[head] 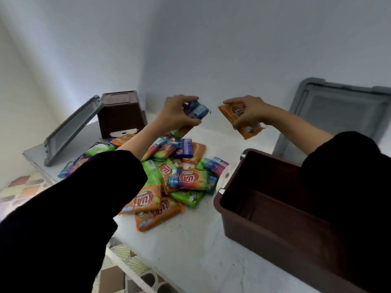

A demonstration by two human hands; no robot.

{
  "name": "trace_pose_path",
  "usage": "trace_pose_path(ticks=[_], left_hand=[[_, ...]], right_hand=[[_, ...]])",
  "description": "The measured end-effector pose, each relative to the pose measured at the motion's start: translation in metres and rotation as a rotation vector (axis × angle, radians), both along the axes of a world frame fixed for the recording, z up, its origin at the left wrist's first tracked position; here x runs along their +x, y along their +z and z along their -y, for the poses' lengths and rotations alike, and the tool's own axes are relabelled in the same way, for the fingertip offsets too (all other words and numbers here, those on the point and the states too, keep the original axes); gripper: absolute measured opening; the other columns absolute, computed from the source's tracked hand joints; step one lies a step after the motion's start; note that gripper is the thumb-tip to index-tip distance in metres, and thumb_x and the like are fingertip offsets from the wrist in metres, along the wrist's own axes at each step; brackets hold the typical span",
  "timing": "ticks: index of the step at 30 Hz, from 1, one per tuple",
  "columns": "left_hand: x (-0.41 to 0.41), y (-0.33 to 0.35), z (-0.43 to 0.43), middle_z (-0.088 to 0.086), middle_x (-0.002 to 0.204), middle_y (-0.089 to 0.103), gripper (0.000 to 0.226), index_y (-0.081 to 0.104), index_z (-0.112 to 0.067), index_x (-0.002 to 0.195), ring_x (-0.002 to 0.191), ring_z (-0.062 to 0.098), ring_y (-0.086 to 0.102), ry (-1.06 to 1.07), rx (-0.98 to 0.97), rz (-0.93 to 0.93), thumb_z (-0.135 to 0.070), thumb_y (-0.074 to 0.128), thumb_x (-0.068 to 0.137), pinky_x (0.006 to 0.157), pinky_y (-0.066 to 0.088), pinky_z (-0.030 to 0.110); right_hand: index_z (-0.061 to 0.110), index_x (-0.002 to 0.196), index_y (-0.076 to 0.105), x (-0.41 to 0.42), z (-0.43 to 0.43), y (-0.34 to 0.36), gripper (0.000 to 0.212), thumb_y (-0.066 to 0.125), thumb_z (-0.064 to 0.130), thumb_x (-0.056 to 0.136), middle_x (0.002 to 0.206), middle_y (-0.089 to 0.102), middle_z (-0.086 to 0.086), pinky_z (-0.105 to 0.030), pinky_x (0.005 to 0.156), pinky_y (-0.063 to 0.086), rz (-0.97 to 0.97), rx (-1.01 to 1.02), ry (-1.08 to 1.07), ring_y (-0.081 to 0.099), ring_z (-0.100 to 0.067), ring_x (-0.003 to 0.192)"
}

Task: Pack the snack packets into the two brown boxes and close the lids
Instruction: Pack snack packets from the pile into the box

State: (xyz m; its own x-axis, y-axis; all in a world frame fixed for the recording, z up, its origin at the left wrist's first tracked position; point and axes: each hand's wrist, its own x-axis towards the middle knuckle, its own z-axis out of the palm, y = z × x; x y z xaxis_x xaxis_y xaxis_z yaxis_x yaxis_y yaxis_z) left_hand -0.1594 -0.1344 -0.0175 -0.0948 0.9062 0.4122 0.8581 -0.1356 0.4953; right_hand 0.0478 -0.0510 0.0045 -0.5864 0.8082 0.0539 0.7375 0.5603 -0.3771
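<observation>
At four o'clock the near brown box [264, 210] gapes empty, ready for filling. Snack packets [169, 176] litter the centre. Beyond, left hand [175, 113] pinches a blue packet [197, 112], right hand [247, 113] an orange packet [243, 123], apparently lifted for packing. At ten o'clock, the far box [121, 115] lies tipped.

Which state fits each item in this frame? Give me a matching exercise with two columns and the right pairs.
Things:
1. left hand
2. right hand
3. near brown box
4. far brown box

States:
A. upright, open, no packets visible inside
B. holds an orange packet
C. tipped over beside a grey lid
D. holds a blue packet

Pairs: 1-D, 2-B, 3-A, 4-C
</observation>
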Motion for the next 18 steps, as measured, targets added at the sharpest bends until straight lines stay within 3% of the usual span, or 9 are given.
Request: trace_pose_path(ticks=[3, 6, 8, 12, 18], left_hand=[[0.066, 0.015, -0.011, 0.003, 0.119, 0.062, 0.062, 0.057, -0.016, 0.125, 0.102, 0.010, 0.058, -0.346, -0.094, -0.141, -0.025, 0.080, 0.069, 0.076, 0.041, 0.002], [0.122, 0.018, -0.014, -0.001, 0.112, 0.062, 0.064, 0.059, -0.017, 0.122, 0.099, 0.008, 0.057, -0.630, -0.203, -0.262, -0.036, 0.078, 0.063, 0.070, 0.039, -0.004], [0.149, 0.010, -0.018, 0.000, 0.112, 0.061, 0.061, 0.060, -0.017, 0.120, 0.100, 0.011, 0.056, -0.758, -0.272, -0.338, -0.030, 0.082, 0.065, 0.069, 0.039, -0.004], [0.189, -0.020, -0.025, 0.003, 0.111, 0.061, 0.058, 0.057, -0.018, 0.119, 0.099, 0.015, 0.058, -0.927, -0.409, -0.519, -0.025, 0.082, 0.067, 0.072, 0.041, 0.003], [0.216, -0.070, -0.030, 0.000, 0.119, 0.054, 0.066, 0.048, -0.019, 0.123, 0.106, 0.015, 0.052, -0.933, -0.469, -0.705, -0.026, 0.081, 0.066, 0.088, 0.044, 0.024]], right_hand=[[0.035, 0.140, 0.035, 0.065, 0.020, 0.013, 0.080, 0.075, 0.023, 0.073, 0.138, 0.040, -0.007, -0.032, 0.092, 0.037, 0.083, -0.015, -0.057, 0.041, -0.026, 0.122], [0.032, 0.139, 0.037, 0.123, 0.048, 0.010, 0.083, 0.078, 0.020, 0.069, 0.133, 0.045, -0.004, -0.027, 0.086, 0.036, 0.157, -0.039, -0.149, 0.043, -0.017, 0.106], [0.032, 0.137, 0.038, 0.153, 0.067, 0.000, 0.083, 0.080, 0.018, 0.066, 0.129, 0.048, -0.003, -0.026, 0.083, 0.035, 0.204, -0.074, -0.204, 0.042, -0.015, 0.101], [0.031, 0.137, 0.035, 0.185, 0.098, -0.032, 0.085, 0.080, 0.020, 0.066, 0.117, 0.043, 0.000, -0.031, 0.089, 0.040, 0.280, -0.195, -0.254, 0.045, -0.019, 0.106], [0.029, 0.140, 0.031, 0.180, 0.118, -0.089, 0.087, 0.079, 0.020, 0.068, 0.128, 0.043, -0.007, -0.028, 0.079, 0.035, 0.539, -0.069, -0.218, 0.042, -0.024, 0.116]])
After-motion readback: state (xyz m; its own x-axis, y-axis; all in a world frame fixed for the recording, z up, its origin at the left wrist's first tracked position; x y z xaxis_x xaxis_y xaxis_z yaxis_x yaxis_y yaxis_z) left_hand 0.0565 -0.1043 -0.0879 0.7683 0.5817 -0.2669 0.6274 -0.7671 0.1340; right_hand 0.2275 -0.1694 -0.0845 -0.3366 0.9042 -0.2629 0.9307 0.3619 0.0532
